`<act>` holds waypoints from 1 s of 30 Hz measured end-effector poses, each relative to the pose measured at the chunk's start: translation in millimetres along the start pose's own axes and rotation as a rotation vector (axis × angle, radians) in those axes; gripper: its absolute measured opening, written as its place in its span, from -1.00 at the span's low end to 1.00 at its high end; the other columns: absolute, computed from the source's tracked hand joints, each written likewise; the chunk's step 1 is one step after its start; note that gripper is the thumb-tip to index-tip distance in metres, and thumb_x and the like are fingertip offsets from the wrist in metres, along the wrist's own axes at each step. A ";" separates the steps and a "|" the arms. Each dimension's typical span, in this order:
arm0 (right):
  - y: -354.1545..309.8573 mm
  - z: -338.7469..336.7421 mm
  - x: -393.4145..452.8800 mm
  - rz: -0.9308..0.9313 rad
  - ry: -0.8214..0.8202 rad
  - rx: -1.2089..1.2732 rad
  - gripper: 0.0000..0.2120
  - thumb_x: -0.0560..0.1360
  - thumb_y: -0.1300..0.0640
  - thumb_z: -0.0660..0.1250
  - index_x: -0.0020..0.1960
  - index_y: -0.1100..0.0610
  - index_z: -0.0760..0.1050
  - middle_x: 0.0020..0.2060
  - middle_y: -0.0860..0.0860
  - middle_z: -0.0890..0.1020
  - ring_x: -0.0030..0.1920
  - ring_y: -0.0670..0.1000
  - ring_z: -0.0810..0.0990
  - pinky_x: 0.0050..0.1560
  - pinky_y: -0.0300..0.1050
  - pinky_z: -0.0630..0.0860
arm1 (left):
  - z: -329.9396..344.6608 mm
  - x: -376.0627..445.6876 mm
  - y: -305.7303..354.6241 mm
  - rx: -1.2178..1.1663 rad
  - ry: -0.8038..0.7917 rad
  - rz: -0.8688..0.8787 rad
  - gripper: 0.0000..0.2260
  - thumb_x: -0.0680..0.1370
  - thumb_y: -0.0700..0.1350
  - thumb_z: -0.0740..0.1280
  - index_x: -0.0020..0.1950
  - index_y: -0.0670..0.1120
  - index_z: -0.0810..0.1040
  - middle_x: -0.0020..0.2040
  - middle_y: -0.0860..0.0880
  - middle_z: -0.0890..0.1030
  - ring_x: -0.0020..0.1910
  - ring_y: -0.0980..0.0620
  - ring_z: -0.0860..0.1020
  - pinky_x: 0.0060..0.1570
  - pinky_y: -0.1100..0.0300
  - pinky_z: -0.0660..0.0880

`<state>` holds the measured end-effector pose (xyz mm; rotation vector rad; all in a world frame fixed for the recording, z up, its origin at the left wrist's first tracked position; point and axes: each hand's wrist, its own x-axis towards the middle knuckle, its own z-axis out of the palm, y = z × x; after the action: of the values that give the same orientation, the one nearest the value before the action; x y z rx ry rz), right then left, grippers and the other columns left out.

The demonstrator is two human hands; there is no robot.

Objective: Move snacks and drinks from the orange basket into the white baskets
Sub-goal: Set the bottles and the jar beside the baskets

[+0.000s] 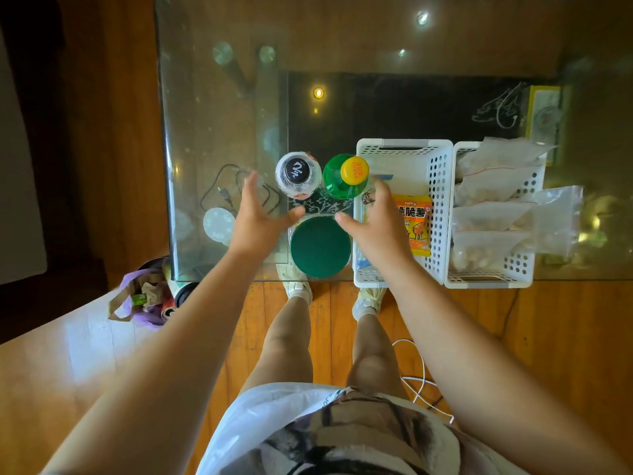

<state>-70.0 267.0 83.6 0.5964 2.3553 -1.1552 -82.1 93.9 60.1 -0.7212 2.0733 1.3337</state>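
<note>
Looking down from the head cam, we've got both hands out over the glass table, left hand and right hand with fingers loose and spread, gripping nothing, on either side of a round green-lidded container. At 12 o'clock from that lid stand a clear bottle with a black cap and a green bottle with a yellow cap, touching. At 3 o'clock sits a white basket holding an orange snack packet, and just beside it a second white basket full of clear zip bags.
</note>
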 end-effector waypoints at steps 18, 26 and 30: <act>17.6 27.3 -3.5 0.261 -0.121 0.061 -0.44 0.47 0.00 0.34 0.40 0.12 0.28 0.31 0.06 0.47 0.29 0.08 0.45 0.17 -0.08 0.44 | 24.1 -21.0 -28.0 -0.354 -0.292 -0.379 -0.67 0.57 -0.21 0.27 0.32 0.00 0.41 0.27 -0.20 0.51 -0.15 -0.06 0.61 -0.12 0.15 0.60; -13.0 1.6 14.6 -0.194 0.066 0.150 -0.41 0.41 0.09 0.41 0.39 0.00 0.29 0.42 0.01 0.33 0.44 -0.01 0.25 0.36 -0.14 0.27 | 29.1 -20.0 -26.5 -0.467 -0.256 -0.388 -0.60 0.57 -0.27 0.24 0.40 -0.07 0.35 0.23 -0.12 0.52 -0.15 -0.01 0.64 -0.19 0.22 0.62; -17.0 -5.1 18.4 -0.245 0.081 0.071 -0.65 0.46 0.10 0.36 0.22 0.09 0.46 0.20 0.01 0.55 0.23 0.00 0.47 0.19 -0.18 0.40 | 32.9 -21.1 -26.5 -0.485 -0.228 -0.392 -0.62 0.57 -0.27 0.25 0.39 -0.08 0.37 0.32 -0.18 0.48 0.03 -0.13 0.60 0.01 0.10 0.58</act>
<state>-95.2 265.1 86.6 0.3921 2.5193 -1.3482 -43.3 117.7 47.2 -1.0580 1.3496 1.6069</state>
